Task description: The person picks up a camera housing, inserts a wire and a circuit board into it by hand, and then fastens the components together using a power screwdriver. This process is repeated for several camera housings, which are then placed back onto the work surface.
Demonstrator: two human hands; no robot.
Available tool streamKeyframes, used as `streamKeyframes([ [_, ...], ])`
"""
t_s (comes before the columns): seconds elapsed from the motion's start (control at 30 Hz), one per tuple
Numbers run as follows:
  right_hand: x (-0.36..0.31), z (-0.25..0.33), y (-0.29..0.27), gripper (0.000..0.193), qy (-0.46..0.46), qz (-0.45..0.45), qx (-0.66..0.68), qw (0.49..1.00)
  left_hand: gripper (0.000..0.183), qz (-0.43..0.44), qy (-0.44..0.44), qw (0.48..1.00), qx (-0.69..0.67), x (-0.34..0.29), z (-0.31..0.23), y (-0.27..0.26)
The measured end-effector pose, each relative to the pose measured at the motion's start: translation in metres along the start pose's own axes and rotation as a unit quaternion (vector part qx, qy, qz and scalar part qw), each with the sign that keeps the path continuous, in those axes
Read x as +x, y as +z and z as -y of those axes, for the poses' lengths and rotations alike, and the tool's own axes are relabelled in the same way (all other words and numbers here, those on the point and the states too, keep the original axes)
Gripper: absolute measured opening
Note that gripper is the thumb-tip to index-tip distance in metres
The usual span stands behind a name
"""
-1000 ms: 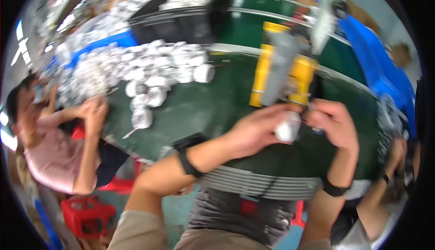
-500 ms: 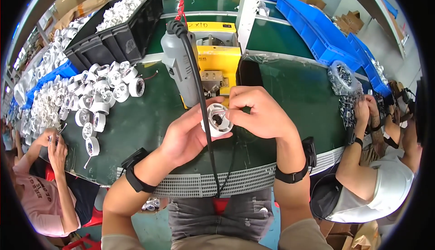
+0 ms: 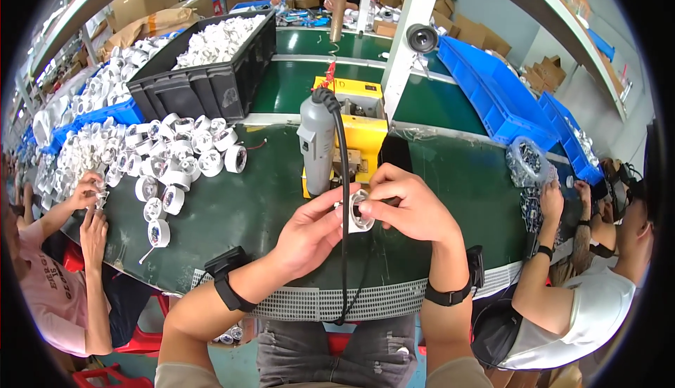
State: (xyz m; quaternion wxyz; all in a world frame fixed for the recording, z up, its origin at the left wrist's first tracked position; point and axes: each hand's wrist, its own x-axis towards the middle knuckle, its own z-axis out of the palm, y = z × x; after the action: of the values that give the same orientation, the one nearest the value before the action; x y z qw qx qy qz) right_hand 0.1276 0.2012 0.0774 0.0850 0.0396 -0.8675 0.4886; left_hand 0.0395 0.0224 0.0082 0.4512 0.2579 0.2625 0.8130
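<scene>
In front of my chest, my left hand [image 3: 309, 235] grips a small white round plastic housing [image 3: 361, 223] by its left side. The open face of the housing is tilted toward me and a dark part shows inside. My right hand [image 3: 415, 207] is closed, its thumb and forefinger pinching at the housing's opening; what lies between those fingertips is hidden. Just beyond my hands hangs a grey electric screwdriver [image 3: 318, 149]. Its black cable [image 3: 344, 247] runs down in front of the housing. Behind the tool stands a yellow machine [image 3: 365, 142] with a metal fixture.
Many similar white housings [image 3: 169, 170] lie on the green bench [image 3: 232, 233] to the left. A black crate [image 3: 190, 100] of white parts stands behind them. Blue bins [image 3: 492, 100] and a bag of small parts [image 3: 527, 163] are at right. Co-workers sit on both sides.
My view has shifted, so the bench appears lower and more of the far side shows. The housing has turned in my left hand, and my right fingertips have moved at its opening.
</scene>
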Motion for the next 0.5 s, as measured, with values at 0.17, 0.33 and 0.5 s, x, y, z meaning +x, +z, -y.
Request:
streamKeyframes([
  [0.17, -0.005, 0.006, -0.010, 0.031, -0.046, -0.077, 0.009, 0.996, 0.035, -0.013, 0.028, 0.999, -0.039, 0.000, -0.003, 0.008],
  [0.33, -0.005, -0.001, -0.011, 0.023, -0.124, -0.133, -0.076, 0.980, 0.032, -0.078, 0.032, 0.993, -0.077, -0.002, -0.004, 0.011],
  [0.5, 0.002, 0.002, -0.005, 0.022, -0.166, -0.175, -0.120, 0.963, 0.029, -0.071, 0.041, 0.994, -0.071, -0.002, -0.005, 0.006],
])
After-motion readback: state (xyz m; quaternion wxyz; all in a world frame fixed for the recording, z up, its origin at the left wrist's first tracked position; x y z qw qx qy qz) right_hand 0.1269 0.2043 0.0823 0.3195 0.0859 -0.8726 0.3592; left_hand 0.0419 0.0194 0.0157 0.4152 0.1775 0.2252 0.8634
